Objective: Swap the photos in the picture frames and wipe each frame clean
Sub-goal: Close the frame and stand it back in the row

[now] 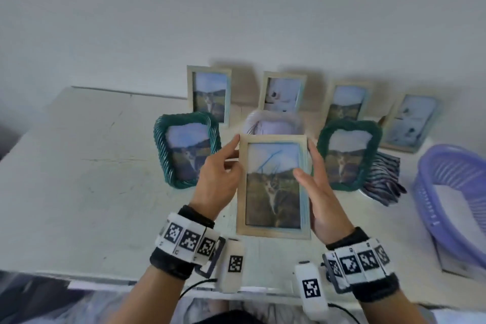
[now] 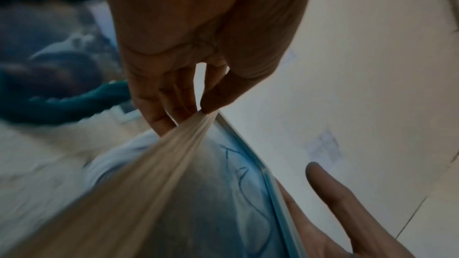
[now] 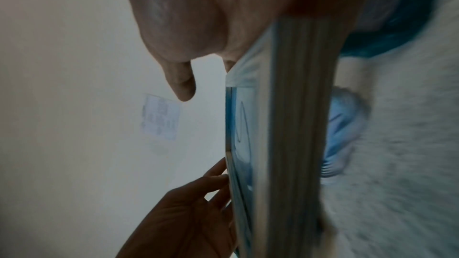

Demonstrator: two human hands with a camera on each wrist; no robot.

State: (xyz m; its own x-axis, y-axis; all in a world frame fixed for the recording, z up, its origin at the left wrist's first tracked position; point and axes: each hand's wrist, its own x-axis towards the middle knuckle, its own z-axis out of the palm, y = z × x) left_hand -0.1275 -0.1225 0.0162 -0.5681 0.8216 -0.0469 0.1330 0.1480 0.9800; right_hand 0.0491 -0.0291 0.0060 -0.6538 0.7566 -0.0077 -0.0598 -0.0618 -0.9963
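Observation:
I hold a light wooden picture frame (image 1: 273, 187) upright over the white table (image 1: 79, 166), its front towards me. It shows a landscape photo, and blue scribble marks (image 1: 271, 159) cross the glass. My left hand (image 1: 221, 173) pinches the frame's left edge near the top corner, fingertips (image 2: 171, 117) on the wood (image 2: 154, 193). My right hand (image 1: 320, 192) grips the right edge, thumb over the glass and fingers behind. In the right wrist view the frame (image 3: 293, 125) stands edge-on below my right hand (image 3: 198, 26), with my left hand (image 3: 188, 213) on its far side.
Two green woven frames (image 1: 186, 150) (image 1: 347, 155) flank the held one. Several wooden frames (image 1: 209, 95) (image 1: 282, 92) (image 1: 347, 102) lean on the wall behind. A striped cloth (image 1: 381, 181) and a purple basket (image 1: 452, 200) sit right. A pale round object (image 1: 273, 123) lies behind.

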